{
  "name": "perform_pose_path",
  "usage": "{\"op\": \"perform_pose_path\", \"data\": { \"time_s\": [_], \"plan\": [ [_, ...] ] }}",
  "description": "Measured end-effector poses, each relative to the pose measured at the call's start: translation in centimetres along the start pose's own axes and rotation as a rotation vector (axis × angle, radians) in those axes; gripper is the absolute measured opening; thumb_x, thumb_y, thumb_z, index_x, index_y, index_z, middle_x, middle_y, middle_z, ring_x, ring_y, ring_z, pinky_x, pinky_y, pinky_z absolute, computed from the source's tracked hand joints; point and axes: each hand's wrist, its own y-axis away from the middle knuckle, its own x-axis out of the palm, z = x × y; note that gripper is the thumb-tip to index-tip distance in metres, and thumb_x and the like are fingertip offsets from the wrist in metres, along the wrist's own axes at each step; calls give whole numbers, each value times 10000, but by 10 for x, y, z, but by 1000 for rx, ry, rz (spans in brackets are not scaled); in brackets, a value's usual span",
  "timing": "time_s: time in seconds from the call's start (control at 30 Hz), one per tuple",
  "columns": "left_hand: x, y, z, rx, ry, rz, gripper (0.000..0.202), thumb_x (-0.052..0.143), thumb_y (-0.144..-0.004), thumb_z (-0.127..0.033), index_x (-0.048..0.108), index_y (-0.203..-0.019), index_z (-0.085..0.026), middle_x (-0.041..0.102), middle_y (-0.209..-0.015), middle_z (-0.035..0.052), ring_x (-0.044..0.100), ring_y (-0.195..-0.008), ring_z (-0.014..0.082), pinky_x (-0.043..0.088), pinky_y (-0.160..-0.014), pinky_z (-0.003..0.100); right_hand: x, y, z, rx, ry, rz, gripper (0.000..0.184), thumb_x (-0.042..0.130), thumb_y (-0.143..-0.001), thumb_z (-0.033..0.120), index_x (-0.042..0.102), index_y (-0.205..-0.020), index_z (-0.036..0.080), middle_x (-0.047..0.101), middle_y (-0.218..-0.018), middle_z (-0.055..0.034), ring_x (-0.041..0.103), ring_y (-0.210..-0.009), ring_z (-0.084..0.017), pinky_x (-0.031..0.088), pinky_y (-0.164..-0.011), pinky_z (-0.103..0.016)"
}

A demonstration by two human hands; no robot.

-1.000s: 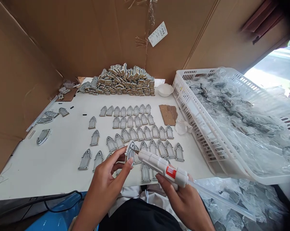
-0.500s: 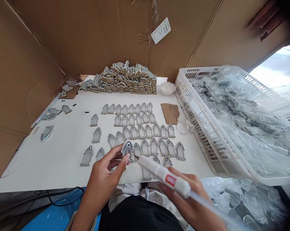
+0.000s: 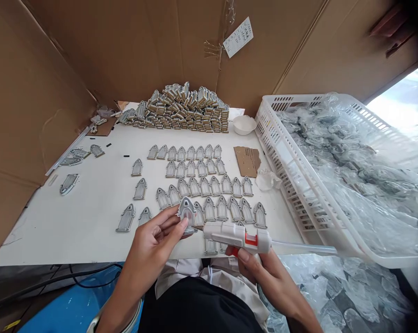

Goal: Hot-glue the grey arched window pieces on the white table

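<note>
My left hand point(image 3: 156, 245) pinches a small grey arch-shaped frame point(image 3: 187, 213) between thumb and fingers, holding it above the table. In my right hand point(image 3: 264, 273) is a white hot glue gun point(image 3: 229, 233) with a red trigger and a clear glue stick point(image 3: 302, 248) out of its back. The dark nozzle points left, its tip at or very near the frame's lower right edge. Rows of similar arched frames point(image 3: 221, 209) lie on the white table point(image 3: 90, 222) around and behind my hands. Some frames are partly hidden by the glue gun.
A big stack of frames point(image 3: 181, 108) stands against the cardboard wall point(image 3: 142, 46). At right is a white plastic basket point(image 3: 281, 171) full of plastic-wrapped pieces. A white bowl point(image 3: 244, 125) and a cardboard scrap point(image 3: 246, 162) lie beside it. More wrapped pieces point(image 3: 351, 296) are below.
My right hand has turned the glue gun from a slant to nearly level, and its side now shows. My left hand still holds the frame, now more upright. The view has shifted slightly.
</note>
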Motion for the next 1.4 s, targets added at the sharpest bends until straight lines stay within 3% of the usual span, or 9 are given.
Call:
{"op": "perform_pose_path", "data": {
  "time_s": [0.17,0.53,0.67,0.9,1.0,1.1,1.17,1.27,1.4],
  "plan": [
    [2,2,-3,3,-3,-11,734,887,-817,-667,818,-1382,-204,839,-1276,116,820,-1216,352,744,-960,366,-1,-5,-1,-23,22,87,806,636,-973,806,783,-1360,115,752,-1307,-168,677,-1313,-295,551,-1223,-425],
    [-2,2,4,5,-45,-27,739,895,-816,-660,808,-1409,-228,837,-1288,107,773,-1319,377,738,-988,377,-5,-6,-2,-95,323,151,790,460,-1046,812,778,-1182,101,751,-1111,-114,652,-991,-172,517,-884,-215],
    [-4,1,9,6,-102,-68,758,878,-821,-689,803,-1414,-222,831,-1306,115,806,-1257,345,733,-988,356,-1,-7,-8,-68,397,109,778,448,-1036,835,778,-1087,132,707,-951,-83,599,-922,-157,437,-838,-222],
    [-3,-1,10,16,-178,-103,777,842,-830,-724,801,-1416,-216,820,-1335,127,796,-1284,339,716,-1032,366,4,-1,-14,-130,488,32,695,473,-1049,793,791,-1013,175,733,-977,-109,647,-954,-210,459,-843,-253],
    [-2,-1,11,40,-204,-103,754,828,-835,-710,813,-1394,-205,832,-1298,123,809,-1250,341,718,-1036,391,4,2,-5,-199,585,43,639,425,-1094,726,759,-1050,183,744,-1016,-110,672,-946,-197,438,-811,-246],
    [-2,-1,17,71,-276,-104,709,794,-856,-690,819,-1384,-217,845,-1263,96,821,-1222,320,717,-1041,386,4,4,9,-319,804,192,403,420,-1141,503,682,-1107,198,723,-893,-42,626,-719,-131,281,-665,-265],
    [-2,-2,21,77,-340,-93,685,769,-872,-676,815,-1391,-230,845,-1269,79,821,-1225,309,715,-1045,384,7,5,15,-489,1020,159,242,515,-1089,334,653,-1269,250,719,-880,4,642,-678,-138,187,-642,-290],
    [-3,-8,28,86,-412,-64,678,742,-882,-662,809,-1395,-223,844,-1272,85,818,-1230,309,710,-1049,386,14,6,17,-766,1292,-25,539,679,-929,231,564,-1451,300,714,-905,29,690,-660,-192,133,-627,-291],
    [-21,-36,34,92,-354,-125,689,748,-884,-665,769,-1409,-220,834,-1302,112,803,-1262,305,680,-1062,370,15,1,16,-886,1372,-165,650,738,-850,222,535,-1465,269,716,-927,32,717,-646,-214,290,-556,-314]
  ]
}}
